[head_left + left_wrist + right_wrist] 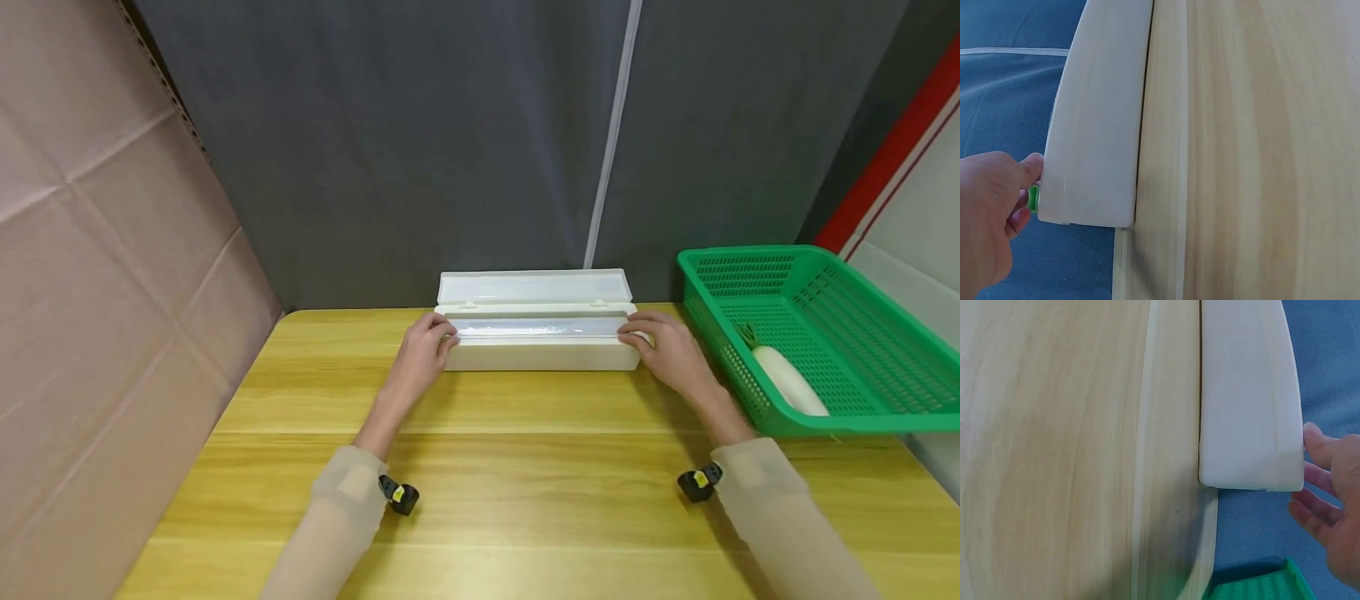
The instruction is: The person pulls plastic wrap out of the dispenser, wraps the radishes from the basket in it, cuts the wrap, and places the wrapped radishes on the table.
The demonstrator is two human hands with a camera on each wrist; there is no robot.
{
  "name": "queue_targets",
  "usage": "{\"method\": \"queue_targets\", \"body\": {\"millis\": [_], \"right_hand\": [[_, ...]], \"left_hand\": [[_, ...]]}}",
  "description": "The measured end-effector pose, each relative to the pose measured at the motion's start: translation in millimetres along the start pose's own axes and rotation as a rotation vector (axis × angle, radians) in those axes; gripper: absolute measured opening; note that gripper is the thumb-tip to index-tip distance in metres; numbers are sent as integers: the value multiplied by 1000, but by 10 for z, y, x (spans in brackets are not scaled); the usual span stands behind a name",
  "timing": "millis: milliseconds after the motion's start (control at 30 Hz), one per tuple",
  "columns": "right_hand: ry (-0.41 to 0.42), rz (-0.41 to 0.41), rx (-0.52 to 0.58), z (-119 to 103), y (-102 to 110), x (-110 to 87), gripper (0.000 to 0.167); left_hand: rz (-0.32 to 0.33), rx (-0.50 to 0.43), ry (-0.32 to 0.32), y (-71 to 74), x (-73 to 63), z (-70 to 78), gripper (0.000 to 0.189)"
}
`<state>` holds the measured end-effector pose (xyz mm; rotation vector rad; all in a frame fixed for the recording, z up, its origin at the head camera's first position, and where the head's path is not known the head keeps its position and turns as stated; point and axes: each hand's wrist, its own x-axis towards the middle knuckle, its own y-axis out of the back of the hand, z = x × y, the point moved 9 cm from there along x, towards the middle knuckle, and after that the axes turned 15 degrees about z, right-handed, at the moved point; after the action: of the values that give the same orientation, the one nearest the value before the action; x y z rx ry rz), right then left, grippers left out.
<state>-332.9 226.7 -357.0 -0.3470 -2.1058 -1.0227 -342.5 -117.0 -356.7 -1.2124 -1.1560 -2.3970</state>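
Note:
A long white cling film box (542,358) lies near the table's back edge with its lid (534,287) raised behind it. Across its opening runs a shiny, see-through strip of cling film (536,327). My left hand (422,354) pinches the strip's left end, thumb and fingertips close together. At the right end my right hand (670,348) pinches it likewise. Both wrist views show the box's plain front; the film is hidden there. A small green piece (1033,198) shows between the left thumb and fingers at the box's top edge; its kind is unclear.
A green plastic basket (847,423) stands on the right of the wooden table (480,492), with a white radish (789,381) in it. Dark grey cloth (390,167) hangs behind the table. A pale pink cloth (112,333) covers the left side.

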Motion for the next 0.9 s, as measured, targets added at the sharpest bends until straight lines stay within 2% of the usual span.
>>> {"method": "queue_targets", "body": {"millis": [300,600,900], "right_hand": [[-13,40,-32,-4,-20,30,7],[-16,57,-65,-1,-36,40,5],[-13,86,-84,12,-47,46,6]], "left_hand": [[-13,1,60,-20,19,-53,5],[-16,7,157,-33,47,-106,5],[3,85,128,-64,64,-131,8]]}}
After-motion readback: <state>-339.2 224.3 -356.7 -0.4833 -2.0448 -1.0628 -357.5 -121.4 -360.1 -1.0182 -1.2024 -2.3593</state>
